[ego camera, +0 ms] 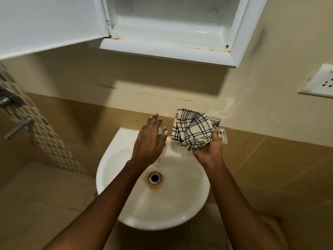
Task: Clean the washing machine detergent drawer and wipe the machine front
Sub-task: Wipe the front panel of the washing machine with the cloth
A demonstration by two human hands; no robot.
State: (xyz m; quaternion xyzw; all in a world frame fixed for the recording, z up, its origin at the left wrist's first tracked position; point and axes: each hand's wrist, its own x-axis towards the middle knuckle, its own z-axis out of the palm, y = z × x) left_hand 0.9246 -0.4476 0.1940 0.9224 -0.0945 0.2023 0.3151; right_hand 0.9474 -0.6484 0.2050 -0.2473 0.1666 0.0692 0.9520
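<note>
Head view shows my right hand [209, 150] clamped round the bunched checked cloth [192, 130], held over the back rim of the sink [111, 159], just in front of a metal holder [222, 135] on the wall; my left hand [149, 139] is spread, fingers straight, laid over the tap [162, 129]; neither the washing machine nor its drawer is in sight. If I open the tap hard, I judge water could splash off the shallow sink onto the floor [36, 204], and a sodden cloth would drip on the way to the machine; a loose corner could catch on the holder; the cabinet [171, 24] hangs above me with its door [45, 24] swung wide, so straightening carelessly could mean a knocked head; the socket [322, 82] at the right wants wet fingers kept away. For a surface I have only the white sink, rust-stained round its drain [155, 178]; the walls are beige, with darker tiles [270, 168] below; a door handle [19, 126] shows at the left.
</note>
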